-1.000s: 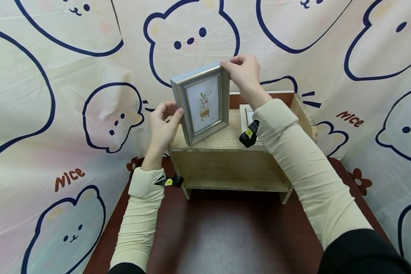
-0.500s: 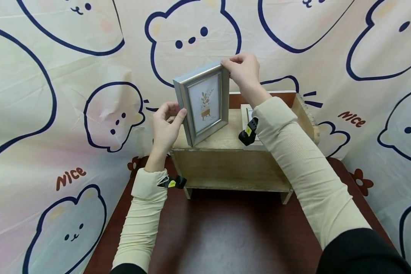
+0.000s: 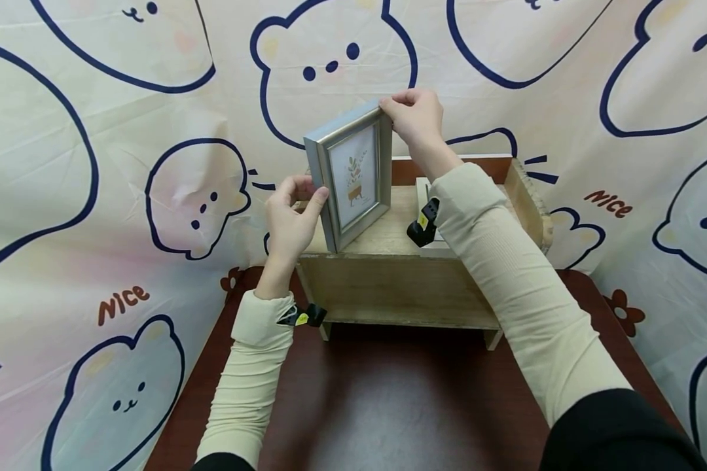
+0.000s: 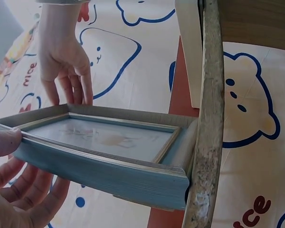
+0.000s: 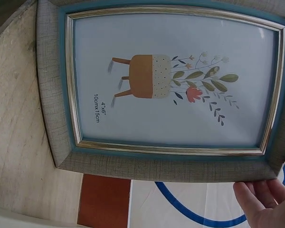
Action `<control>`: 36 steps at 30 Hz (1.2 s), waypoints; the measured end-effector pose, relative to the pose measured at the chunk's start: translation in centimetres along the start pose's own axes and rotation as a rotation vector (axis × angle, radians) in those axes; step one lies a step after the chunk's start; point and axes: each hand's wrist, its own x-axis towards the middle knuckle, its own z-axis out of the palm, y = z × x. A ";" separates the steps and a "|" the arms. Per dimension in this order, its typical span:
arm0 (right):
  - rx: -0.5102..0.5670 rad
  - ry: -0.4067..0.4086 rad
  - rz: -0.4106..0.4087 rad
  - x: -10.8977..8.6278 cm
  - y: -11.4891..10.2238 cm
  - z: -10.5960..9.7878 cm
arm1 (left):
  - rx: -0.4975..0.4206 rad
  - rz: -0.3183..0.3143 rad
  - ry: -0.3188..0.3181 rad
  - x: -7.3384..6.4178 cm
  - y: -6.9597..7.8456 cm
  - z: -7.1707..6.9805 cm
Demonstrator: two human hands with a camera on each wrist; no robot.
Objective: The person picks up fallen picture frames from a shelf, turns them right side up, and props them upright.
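A silver-grey picture frame (image 3: 356, 173) with a potted-plant print stands upright on top of a pale wooden shelf unit (image 3: 400, 288), angled to the left wall side. My left hand (image 3: 294, 216) grips its left edge; in the left wrist view the thumb lies on the front rim and the fingers (image 4: 33, 190) reach behind the blue-grey side. At the upper right corner, my right hand (image 3: 418, 124) pinches the frame between thumb and fingers. The right wrist view shows the frame's print (image 5: 166, 80) sideways, marked 4"x6", with the right fingertips at one corner.
A second, pale frame (image 3: 422, 188) lies on the shelf top to the right, mostly hidden by my right sleeve and wrist camera (image 3: 424, 224). The unit's raised side panel (image 3: 527, 203) closes the right end. Below is a dark red-brown table (image 3: 389, 405); a bear-patterned cloth hangs behind.
The frame's left edge has shifted to the right with my left hand, so the frame is turned more edge-on. My right hand keeps its pinch on the upper corner, almost in place.
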 end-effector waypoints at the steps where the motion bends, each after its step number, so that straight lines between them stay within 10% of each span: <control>1: -0.004 0.002 0.000 0.0 0.0 0.0 | 0.002 0.008 0.001 0.0 -0.3 0.1; 12: 0.019 -0.007 0.008 0.2 0.0 0.0 | -0.016 0.019 -0.025 -0.1 -0.1 0.5; 26: 0.020 -0.026 0.006 0.3 0.0 0.0 | -0.268 -0.091 -0.370 1.7 -1.4 -1.8; 36: 0.013 -0.036 0.009 0.6 0.0 0.2 | -0.286 -0.103 -0.423 1.9 -1.6 -1.4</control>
